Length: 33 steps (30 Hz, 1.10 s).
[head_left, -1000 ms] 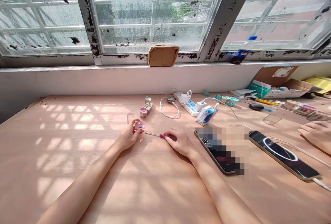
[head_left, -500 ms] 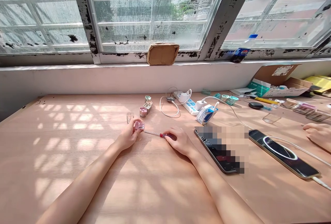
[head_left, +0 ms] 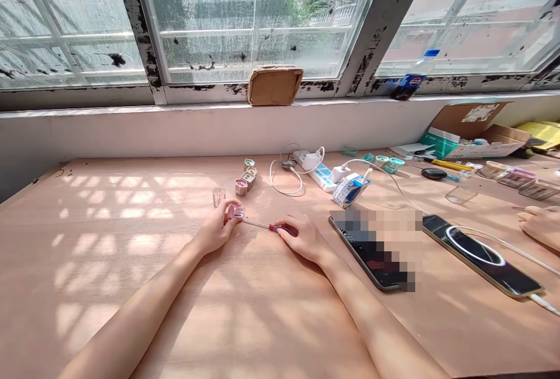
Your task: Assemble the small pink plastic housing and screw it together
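Head view: left hand grips a small clear pink case.

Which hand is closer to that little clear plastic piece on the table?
Left. The left hand sits just in front of the clear plastic piece, not touching it, and pinches a pink plastic block. The right hand lies farther off to its right, on a screwdriver's handle.

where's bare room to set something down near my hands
Widest free patch: the desk left of your left hand, bordered by the wall. Also open: below the screwdriver, between your forearms. Crowded: right side, around the power strip, carton and phones.
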### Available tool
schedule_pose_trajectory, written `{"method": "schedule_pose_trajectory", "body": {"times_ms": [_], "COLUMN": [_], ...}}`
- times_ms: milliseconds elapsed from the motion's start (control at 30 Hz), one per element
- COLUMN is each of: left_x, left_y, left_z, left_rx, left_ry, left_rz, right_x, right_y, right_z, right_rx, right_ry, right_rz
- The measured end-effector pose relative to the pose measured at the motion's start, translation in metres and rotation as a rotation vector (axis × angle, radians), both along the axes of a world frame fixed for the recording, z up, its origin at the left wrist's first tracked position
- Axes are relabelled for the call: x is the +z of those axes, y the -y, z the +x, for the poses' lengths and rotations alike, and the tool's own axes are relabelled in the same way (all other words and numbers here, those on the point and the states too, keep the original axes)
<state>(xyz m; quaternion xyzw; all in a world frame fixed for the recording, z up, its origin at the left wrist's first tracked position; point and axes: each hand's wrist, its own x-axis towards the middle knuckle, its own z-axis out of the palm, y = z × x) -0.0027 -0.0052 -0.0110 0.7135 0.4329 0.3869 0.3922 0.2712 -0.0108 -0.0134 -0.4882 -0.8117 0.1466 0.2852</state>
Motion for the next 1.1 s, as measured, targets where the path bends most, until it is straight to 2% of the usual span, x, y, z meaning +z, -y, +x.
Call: {"method": "schedule_pose_trajectory", "body": {"times_ms": [467,1100], "left_x": [-0.0005,-0.0002], "left_y": [-0.0001,0.0000], "left_z": [-0.0012,-0.0015], "left_rx": [0.004,0.052], "left_ry": [-0.021,-0.100], "left_rz": [-0.004,0.092], "right_x": [-0.0012,-0.0028], "right_y": [-0.0015,-0.0019], "right_z": [-0.0003,0.0016], "right_rx": [0.003,0.004], "right_ry": [-0.047,-0.103], "right_rz": [-0.018,-0.039]}}
